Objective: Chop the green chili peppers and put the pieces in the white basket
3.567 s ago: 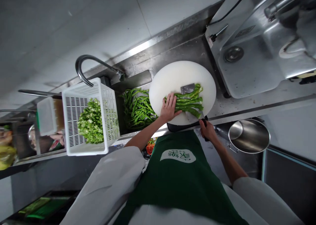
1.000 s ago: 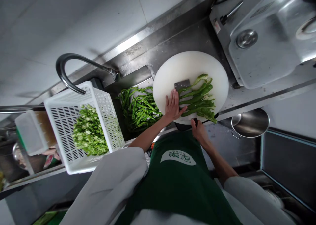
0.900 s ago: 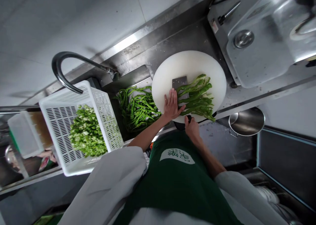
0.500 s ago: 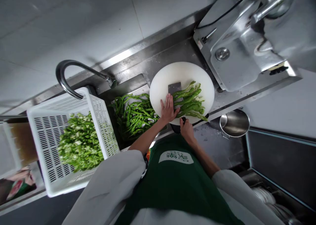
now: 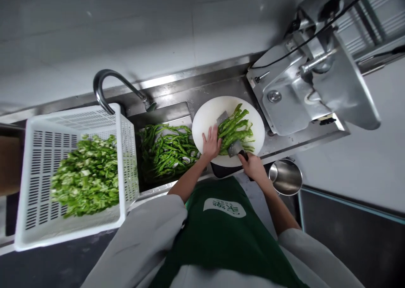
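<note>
A bunch of long green peppers (image 5: 234,127) lies on the round white cutting board (image 5: 204,111). My left hand (image 5: 211,144) rests beside the left ends of the peppers, fingers stretched out and spread. My right hand (image 5: 255,166) is closed round the black handle of a kitchen knife (image 5: 236,148) at the board's near edge. The knife's broad blade shows on the near side of the bunch, and its grey far end shows beyond the peppers. The middle of the blade is hidden by them.
Whole green peppers (image 5: 171,151) lie in the sink left of the board. A white plastic basket (image 5: 128,170) holds chopped greens (image 5: 87,176) beneath a curved faucet (image 5: 122,82). To the right stand a metal slicing machine (image 5: 284,106) and a steel pot (image 5: 287,177).
My right hand has moved right with the knife, and more blade shows near its handle. My left hand stays by the pepper ends, fingers now more spread. The camera view has shifted.
</note>
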The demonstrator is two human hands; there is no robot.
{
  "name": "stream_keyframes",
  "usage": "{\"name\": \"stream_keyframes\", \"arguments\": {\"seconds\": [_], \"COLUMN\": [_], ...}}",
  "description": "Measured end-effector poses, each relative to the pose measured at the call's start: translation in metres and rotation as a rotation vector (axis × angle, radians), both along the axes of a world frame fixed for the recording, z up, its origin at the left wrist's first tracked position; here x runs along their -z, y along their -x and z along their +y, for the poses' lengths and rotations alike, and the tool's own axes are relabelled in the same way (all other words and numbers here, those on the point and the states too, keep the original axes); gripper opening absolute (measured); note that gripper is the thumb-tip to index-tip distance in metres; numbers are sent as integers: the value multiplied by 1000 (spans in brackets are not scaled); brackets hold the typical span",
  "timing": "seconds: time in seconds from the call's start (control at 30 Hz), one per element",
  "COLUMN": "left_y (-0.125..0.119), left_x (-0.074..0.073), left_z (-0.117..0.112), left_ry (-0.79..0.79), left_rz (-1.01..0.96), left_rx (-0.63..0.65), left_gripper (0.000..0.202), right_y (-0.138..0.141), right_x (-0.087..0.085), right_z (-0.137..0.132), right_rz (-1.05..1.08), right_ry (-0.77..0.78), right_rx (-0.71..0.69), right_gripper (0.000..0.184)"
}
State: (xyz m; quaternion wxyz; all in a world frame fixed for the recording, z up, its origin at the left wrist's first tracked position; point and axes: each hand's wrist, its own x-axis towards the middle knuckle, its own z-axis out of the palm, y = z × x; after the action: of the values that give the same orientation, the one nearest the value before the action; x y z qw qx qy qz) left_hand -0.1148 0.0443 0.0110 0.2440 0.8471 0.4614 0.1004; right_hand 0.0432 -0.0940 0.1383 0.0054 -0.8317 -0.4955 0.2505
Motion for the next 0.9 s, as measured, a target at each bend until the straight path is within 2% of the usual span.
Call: {"name": "stream_keyframes", "arguments": {"seconds": [0.13, 0.27, 0.4, 0.47, 0.53, 0.6, 0.67, 0.7, 0.77, 0.83, 0.9], "left_y": [-3, -4, 3, 4, 0, -16, -40, -54, -80, -98, -102], "left_x": [-5, -9, -12, -16, -21, -27, -32, -34, -35, -32, -30], "left_z": [2, 1, 2, 11, 29, 53, 75, 82, 85, 74, 58], "left_ry": [-8, 0, 55, 69, 89, 134, 196, 225, 254, 234, 183], "left_rz": [57, 79, 57, 22, -4, 6, 40, 57, 88, 126, 165], "left_rx": [19, 30, 45, -2, -150, -328, -428, -435, -362, -217, -65], "left_gripper": [65, 63, 62, 63, 67, 72, 79, 83, 86, 80, 68], "right_y": [-40, -81, -119, -134, -146, -154, -160, -163, -167, -171, -174], "right_x": [-25, -48, -57, -54, -49, -42, -34, -29, -20, -11, -3], "right_z": [-20, -49, -81, -95, -105, -107, -105, -102, -96, -93, -93], "right_rz": [-136, -248, -298, -299, -309, -329, -333, -328, -298, -258, -218], "right_ry": [52, 80, 108, 104, 102, 110, 127, 137, 148, 141, 124], "right_rx": [-116, -166, -149, -132, -109, -76, -47, -34, -17, 1, 23], "right_gripper": [34, 37, 39, 39, 39, 41, 43, 44, 46, 47, 47]}}
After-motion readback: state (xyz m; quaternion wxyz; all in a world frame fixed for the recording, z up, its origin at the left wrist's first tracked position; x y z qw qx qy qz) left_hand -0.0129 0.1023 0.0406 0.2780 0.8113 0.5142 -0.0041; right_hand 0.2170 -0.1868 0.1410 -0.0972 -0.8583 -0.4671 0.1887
